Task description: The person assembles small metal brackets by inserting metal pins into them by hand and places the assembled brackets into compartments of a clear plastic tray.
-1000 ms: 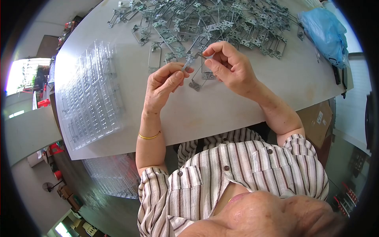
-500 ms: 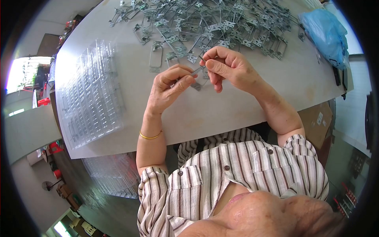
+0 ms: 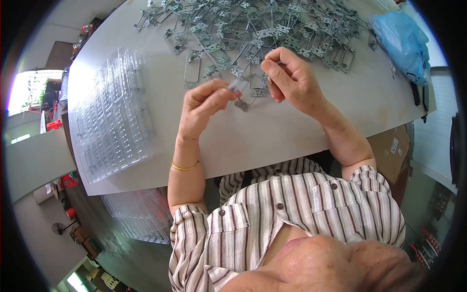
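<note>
My left hand [image 3: 206, 104] is closed, thumb and fingers pinching a small metal bracket [image 3: 235, 86] that is smeared by motion. To its right my right hand [image 3: 296, 82] is raised with fingers curled and thumb pressed near the forefinger; whatever it may hold is hidden. Between and below the hands a loose metal bracket with a thin wire [image 3: 242, 105] lies on the white table [image 3: 272, 141]. Beyond them spreads a large heap of similar zinc-coloured wire brackets [image 3: 272, 34].
Clear plastic trays [image 3: 114, 112] with rows of pockets lie on the table's left side. A blue plastic bag [image 3: 401, 46] sits at the right edge. More clear trays [image 3: 138, 214] are below the table, and a cardboard box [image 3: 391, 151] stands at the right.
My hands have moved apart. The right one shifted slightly right and up, away from the piece both hands were working at. The left still pinches the metal bracket, now turned.
</note>
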A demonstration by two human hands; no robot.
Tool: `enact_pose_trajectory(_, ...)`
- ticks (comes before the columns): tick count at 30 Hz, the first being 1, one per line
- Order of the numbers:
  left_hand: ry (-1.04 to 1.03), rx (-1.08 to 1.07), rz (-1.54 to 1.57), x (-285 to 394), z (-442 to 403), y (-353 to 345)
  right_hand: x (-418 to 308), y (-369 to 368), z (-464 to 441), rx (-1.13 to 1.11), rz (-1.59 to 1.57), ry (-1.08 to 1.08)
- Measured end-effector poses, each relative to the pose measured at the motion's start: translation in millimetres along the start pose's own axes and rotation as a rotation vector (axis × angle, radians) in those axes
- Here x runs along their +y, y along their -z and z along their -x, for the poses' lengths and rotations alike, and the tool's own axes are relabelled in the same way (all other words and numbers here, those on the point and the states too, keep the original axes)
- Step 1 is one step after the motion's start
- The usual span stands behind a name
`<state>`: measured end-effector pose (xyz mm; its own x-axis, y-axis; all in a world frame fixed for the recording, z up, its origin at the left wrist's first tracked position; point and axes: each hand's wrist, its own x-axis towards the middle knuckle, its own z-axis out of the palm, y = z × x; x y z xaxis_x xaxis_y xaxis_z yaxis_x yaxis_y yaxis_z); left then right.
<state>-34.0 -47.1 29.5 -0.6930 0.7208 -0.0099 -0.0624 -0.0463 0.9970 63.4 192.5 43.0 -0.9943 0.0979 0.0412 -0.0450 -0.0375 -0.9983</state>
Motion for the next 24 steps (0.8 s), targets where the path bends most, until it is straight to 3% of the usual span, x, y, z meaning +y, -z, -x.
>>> enact_pose_trajectory(3, -0.008, 0.100, 0.221, -1, -3, 6, 0, -5, 0, -0.047, -0.052, -0.057)
enact_pose_trajectory(7, -0.040, 0.059, 0.254, -4, -4, 8, 2, -10, 1, -0.076, 0.002, -0.060)
enact_pose_trajectory(24, -0.133, 0.018, 0.012, -11, -5, 7, -1, -9, 1, -0.054, 0.041, -0.096)
